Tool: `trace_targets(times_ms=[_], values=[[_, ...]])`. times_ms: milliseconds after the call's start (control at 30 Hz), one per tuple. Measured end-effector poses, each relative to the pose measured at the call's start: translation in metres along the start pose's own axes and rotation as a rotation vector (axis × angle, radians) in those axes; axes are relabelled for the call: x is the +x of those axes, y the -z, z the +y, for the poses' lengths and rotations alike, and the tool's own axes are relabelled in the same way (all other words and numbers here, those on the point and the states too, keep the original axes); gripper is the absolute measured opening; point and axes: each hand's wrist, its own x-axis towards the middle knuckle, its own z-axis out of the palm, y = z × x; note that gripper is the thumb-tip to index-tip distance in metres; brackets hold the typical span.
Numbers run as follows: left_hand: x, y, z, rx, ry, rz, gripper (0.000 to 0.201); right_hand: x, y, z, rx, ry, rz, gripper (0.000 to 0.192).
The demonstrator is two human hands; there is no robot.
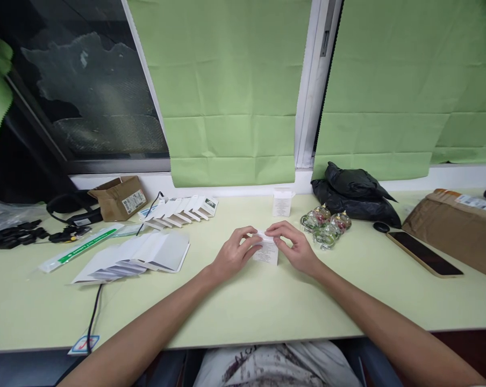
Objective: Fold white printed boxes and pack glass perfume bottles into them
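Note:
In the middle of the table stands a small white paper box (266,253) with fine print on its front. My left hand (234,251) pinches its upper left edge between thumb and fingers. From the other side my right hand (294,248) has thumb and fingertips closed on the top right part. The fingers cover most of the box's top. A similar white printed box (282,204) stands behind it, near the window sill. To the right of my right hand lie several small clear-wrapped items (327,228) with red and green colours.
Flat white cartons (162,252) lie fanned out at left, with a row of small white boxes (180,208) behind. An open brown box (118,200) stands far left. Right are a black plastic bag (351,196), a phone (424,253) and a large cardboard box (456,231).

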Motion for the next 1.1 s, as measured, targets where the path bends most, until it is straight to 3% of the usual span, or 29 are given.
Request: trace_targets(times_ms=[133,367,567,700,767,867,1000,1100], values=[[0.005,0.005,0.003,-0.06,0.12,0.011,0.034,0.001,0.002,0.0,-0.004,0.0,-0.022,0.023],[0.011,0.01,0.009,-0.283,0.254,-0.133,0.027,-0.003,0.003,-0.001,-0.065,0.012,-0.086,0.022],[0.004,0.005,0.006,-0.438,0.456,-0.207,0.045,-0.009,-0.006,0.011,-0.129,-0.149,-0.012,0.035],[-0.002,0.002,0.002,-0.494,0.485,-0.316,0.078,-0.009,-0.009,0.029,-0.032,-0.325,-0.036,0.054],[-0.003,0.0,0.0,-0.498,0.493,-0.343,0.083,-0.009,-0.009,0.035,-0.006,-0.366,-0.039,0.059],[-0.005,-0.001,-0.003,-0.454,0.513,-0.346,0.077,-0.009,-0.008,0.036,-0.002,-0.373,-0.055,0.054],[-0.007,-0.002,-0.009,-0.358,0.526,-0.345,0.04,-0.011,-0.008,0.033,-0.077,-0.355,-0.168,0.028],[-0.01,-0.003,-0.015,-0.313,0.541,-0.33,0.034,-0.012,-0.009,0.035,-0.144,-0.322,-0.177,0.028]])
